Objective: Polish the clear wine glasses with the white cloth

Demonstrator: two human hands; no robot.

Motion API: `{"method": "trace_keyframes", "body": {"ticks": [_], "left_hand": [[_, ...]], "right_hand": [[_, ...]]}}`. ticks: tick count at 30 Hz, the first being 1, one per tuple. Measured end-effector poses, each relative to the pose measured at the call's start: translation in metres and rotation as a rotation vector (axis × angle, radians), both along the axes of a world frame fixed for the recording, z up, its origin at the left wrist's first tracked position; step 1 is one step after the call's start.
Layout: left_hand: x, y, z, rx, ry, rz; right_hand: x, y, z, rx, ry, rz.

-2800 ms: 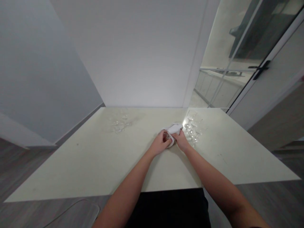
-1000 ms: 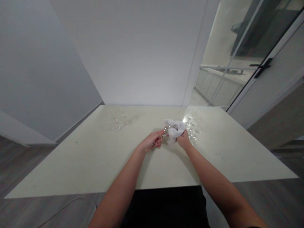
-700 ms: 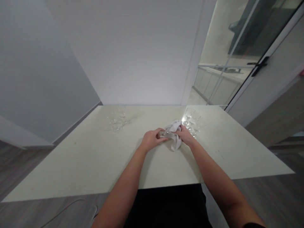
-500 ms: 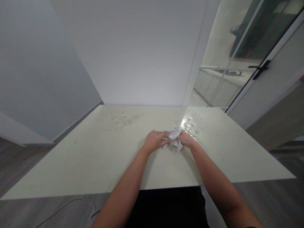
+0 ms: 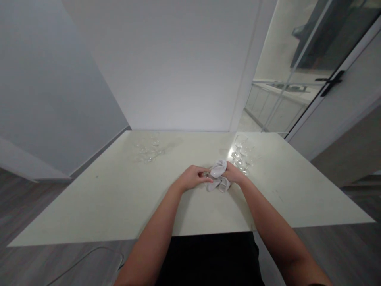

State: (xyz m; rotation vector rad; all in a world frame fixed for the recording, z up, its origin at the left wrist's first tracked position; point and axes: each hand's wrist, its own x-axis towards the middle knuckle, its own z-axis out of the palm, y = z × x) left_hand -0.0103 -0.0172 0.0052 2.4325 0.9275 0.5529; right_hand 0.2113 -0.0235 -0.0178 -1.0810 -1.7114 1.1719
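Over the middle of the table, my left hand [image 5: 191, 177] is closed on the stem end of a clear wine glass [image 5: 206, 174], thumb and fingers on either side. The glass lies on its side, its bowl pointing right. A pale grey-white cloth [image 5: 222, 185] is bunched about the bowl and hangs below it. My right hand [image 5: 233, 173] grips this cloth from the right, at the bowl's mouth. Its fingertips are hidden in the cloth, so I cannot tell how far they reach inside.
Several clear stemmed glasses [image 5: 240, 159] stand just beyond my right hand. Another group of clear glasses [image 5: 149, 151] is at the back left of the white table [image 5: 119, 206]. A white panel [image 5: 178, 79] rises behind the table; a glazed door with a black handle [image 5: 333, 82] is at right.
My left hand has shifted slightly left, and its thumb and fingers have opened a little around the stem. The right hand and the cloth stay almost in place.
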Motion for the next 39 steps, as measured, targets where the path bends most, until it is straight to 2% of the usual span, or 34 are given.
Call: {"method": "trace_keyframes", "body": {"ticks": [2,6,8,9,12,14,17,19,21,24,26,28,30,33,35,37,39], "left_hand": [[0.000,-0.001,0.003,0.115,0.030,0.042],[0.007,-0.003,0.009,0.564,0.050,0.222],[0.013,-0.003,0.010,0.669,0.102,0.250],[0.016,-0.003,0.010,0.682,0.142,0.260],[0.017,-0.001,0.006,0.641,0.283,0.283],[0.014,0.001,0.002,0.582,0.381,0.249],[0.008,0.001,-0.002,0.472,0.479,0.150],[0.007,0.001,-0.002,0.432,0.493,0.128],[0.010,0.000,0.001,0.473,0.448,0.176],[0.017,-0.002,0.009,0.604,0.330,0.270],[0.021,-0.003,0.013,0.623,0.319,0.316],[0.021,-0.005,0.014,0.564,0.378,0.353],[0.019,-0.006,0.012,0.468,0.453,0.341],[0.014,-0.006,0.007,0.354,0.516,0.230],[0.012,-0.005,0.004,0.337,0.509,0.206],[0.012,-0.003,0.004,0.387,0.435,0.261],[0.013,0.000,0.004,0.494,0.314,0.318]], "right_hand": [[-0.004,-0.001,0.001,-0.037,0.060,-0.068],[-0.018,-0.004,0.004,-0.309,0.332,-0.275],[-0.023,-0.007,0.006,-0.373,0.381,-0.279],[-0.024,-0.007,0.006,-0.350,0.361,-0.251],[-0.022,-0.008,0.006,-0.122,0.168,-0.104],[-0.018,-0.008,0.005,0.049,-0.020,-0.017],[-0.014,-0.006,0.002,0.234,-0.285,-0.025],[-0.016,-0.006,0.000,0.299,-0.362,-0.083],[-0.022,-0.005,-0.002,0.276,-0.267,-0.141],[-0.035,-0.005,-0.007,0.091,0.084,-0.245],[-0.039,-0.006,-0.008,-0.012,0.192,-0.245],[-0.038,-0.008,-0.006,0.034,0.124,-0.181],[-0.032,-0.011,-0.002,0.185,-0.080,-0.140],[-0.025,-0.015,0.005,0.366,-0.472,-0.176],[-0.026,-0.015,0.007,0.413,-0.618,-0.198],[-0.031,-0.014,0.005,0.403,-0.532,-0.222],[-0.038,-0.010,0.001,0.324,-0.273,-0.246]]}}
